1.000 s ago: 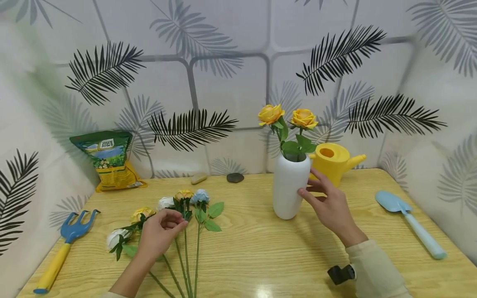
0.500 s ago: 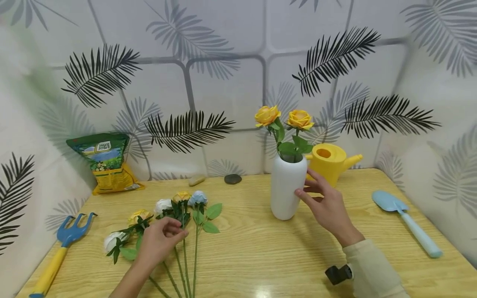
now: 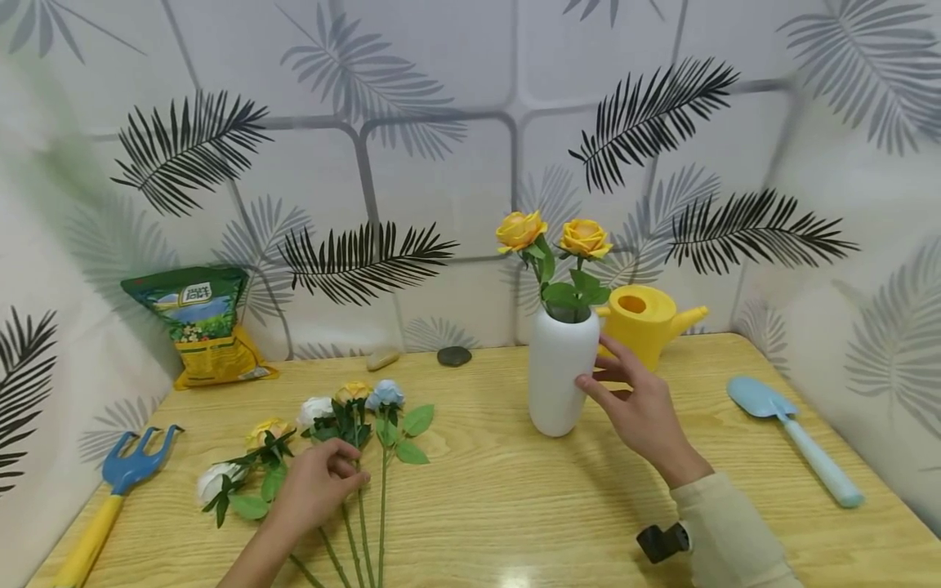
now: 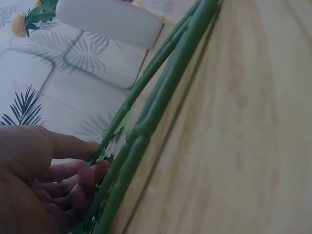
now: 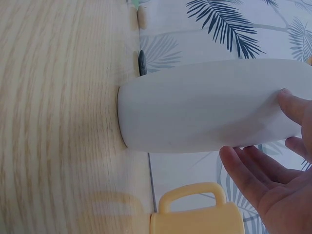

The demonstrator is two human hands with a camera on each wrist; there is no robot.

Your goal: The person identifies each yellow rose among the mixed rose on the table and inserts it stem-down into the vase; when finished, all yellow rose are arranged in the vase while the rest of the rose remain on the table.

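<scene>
My left hand is at a row of artificial flowers lying on the table, thumb and fingertips pinching a green stem. Among these blooms are a yellow flower, a blue flower and a white flower. Thicker stems cross close in front of the left wrist camera. My right hand grips the side of a white vase, its thumb and fingers spread around the wall. The vase stands upright on the table with two yellow roses in it.
A yellow watering can stands behind the right hand. A light blue trowel lies at the right, a blue-and-yellow hand fork at the left. Farther back are a green-and-yellow bag and two stones, one dark.
My left hand has slid a little toward the near edge along the stems, its fingers closing in on one. The right hand stays on the vase. The head view has shifted slightly.
</scene>
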